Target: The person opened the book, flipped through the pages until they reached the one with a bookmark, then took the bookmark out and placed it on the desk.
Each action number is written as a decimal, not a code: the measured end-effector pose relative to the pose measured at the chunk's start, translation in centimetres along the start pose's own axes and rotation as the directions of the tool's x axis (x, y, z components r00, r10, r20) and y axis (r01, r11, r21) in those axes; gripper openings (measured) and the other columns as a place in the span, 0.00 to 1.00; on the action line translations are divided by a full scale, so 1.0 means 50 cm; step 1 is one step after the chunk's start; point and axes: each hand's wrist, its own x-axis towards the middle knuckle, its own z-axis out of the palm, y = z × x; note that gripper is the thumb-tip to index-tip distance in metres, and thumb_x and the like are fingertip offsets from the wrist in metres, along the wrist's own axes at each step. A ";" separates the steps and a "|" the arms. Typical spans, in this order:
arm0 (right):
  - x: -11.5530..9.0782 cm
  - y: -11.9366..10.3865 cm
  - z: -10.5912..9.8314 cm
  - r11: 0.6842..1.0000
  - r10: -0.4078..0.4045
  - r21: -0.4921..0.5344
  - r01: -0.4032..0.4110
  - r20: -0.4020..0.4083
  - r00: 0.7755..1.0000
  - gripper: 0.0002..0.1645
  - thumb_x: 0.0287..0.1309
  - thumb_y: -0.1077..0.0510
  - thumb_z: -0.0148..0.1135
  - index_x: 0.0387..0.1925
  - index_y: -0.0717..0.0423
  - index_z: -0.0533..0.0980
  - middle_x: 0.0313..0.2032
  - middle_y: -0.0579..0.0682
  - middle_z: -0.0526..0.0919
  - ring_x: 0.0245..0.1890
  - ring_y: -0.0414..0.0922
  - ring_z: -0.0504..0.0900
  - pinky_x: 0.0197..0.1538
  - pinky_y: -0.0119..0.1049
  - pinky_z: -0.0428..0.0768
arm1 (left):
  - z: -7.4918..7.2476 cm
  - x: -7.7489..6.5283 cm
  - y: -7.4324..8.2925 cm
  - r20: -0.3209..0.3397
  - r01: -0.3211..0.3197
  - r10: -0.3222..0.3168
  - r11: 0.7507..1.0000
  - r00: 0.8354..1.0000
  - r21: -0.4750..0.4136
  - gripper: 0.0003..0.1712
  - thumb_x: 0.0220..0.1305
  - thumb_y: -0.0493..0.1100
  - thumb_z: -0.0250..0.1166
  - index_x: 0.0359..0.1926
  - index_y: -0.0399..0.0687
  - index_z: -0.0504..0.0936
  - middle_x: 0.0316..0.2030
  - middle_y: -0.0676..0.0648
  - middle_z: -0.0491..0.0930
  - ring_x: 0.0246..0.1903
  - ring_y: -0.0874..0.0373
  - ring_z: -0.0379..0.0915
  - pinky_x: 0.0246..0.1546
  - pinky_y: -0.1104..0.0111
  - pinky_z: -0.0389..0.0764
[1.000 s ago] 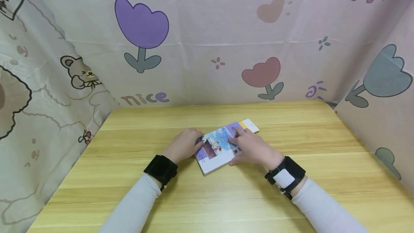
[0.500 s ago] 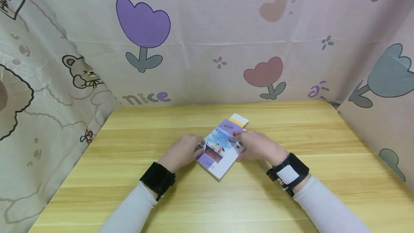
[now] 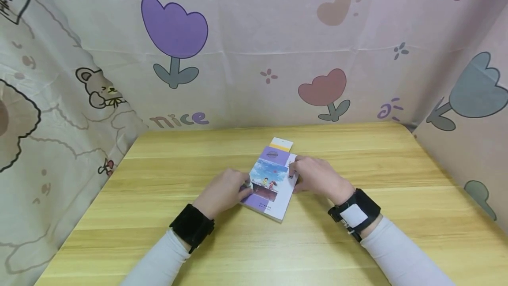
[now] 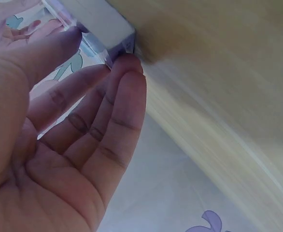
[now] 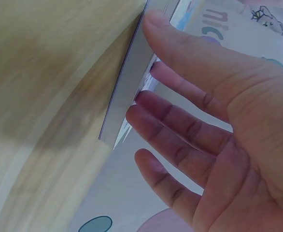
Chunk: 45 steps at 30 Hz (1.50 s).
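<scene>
A paperback book with a purple and white cover lies at mid-table, its cover picture showing blue sky and two small figures. From its far end sticks out a white card with a yellow band. My left hand grips the book's left edge, thumb on the cover. In the left wrist view its fingertips meet a corner of the book. On the opposite side my right hand holds the right edge. In the right wrist view the thumb presses the side edge, with several fingertips at the cover.
The light wood table runs back to a printed cloth with tulips and hearts. More of this cloth hangs at the left and right sides. Both wrists wear black bands.
Between both hands the book has turned counterclockwise, its card end swinging left and away from me. The right fingers have shifted from over the cover to the right edge.
</scene>
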 end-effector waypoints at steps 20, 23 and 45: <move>-0.002 0.015 0.009 0.999 0.052 -0.008 -0.052 -0.002 0.999 0.21 0.48 0.61 0.72 0.48 0.52 0.83 0.48 0.50 0.82 0.38 0.41 0.78 0.37 0.38 0.81 | 0.004 -0.003 0.048 0.038 -0.062 0.062 0.998 0.997 0.003 0.13 0.60 0.51 0.67 0.26 0.49 0.77 0.16 0.56 0.68 0.16 0.65 0.63 0.15 0.76 0.63; -0.003 0.019 0.011 0.999 0.054 -0.008 -0.054 -0.002 0.999 0.21 0.49 0.62 0.71 0.48 0.52 0.83 0.50 0.49 0.82 0.38 0.42 0.77 0.38 0.38 0.80 | 0.006 -0.004 0.055 0.036 -0.072 0.071 0.997 0.997 0.006 0.13 0.60 0.51 0.67 0.28 0.48 0.78 0.16 0.56 0.67 0.16 0.65 0.63 0.15 0.76 0.62; -0.024 0.032 0.005 0.976 0.160 0.158 -0.147 -0.075 0.984 0.11 0.60 0.54 0.64 0.41 0.54 0.85 0.37 0.45 0.84 0.28 0.39 0.75 0.29 0.34 0.76 | 0.018 -0.032 0.086 -0.070 -0.096 0.098 0.995 0.993 0.033 0.23 0.58 0.56 0.67 0.44 0.43 0.82 0.32 0.51 0.75 0.27 0.61 0.70 0.25 0.73 0.75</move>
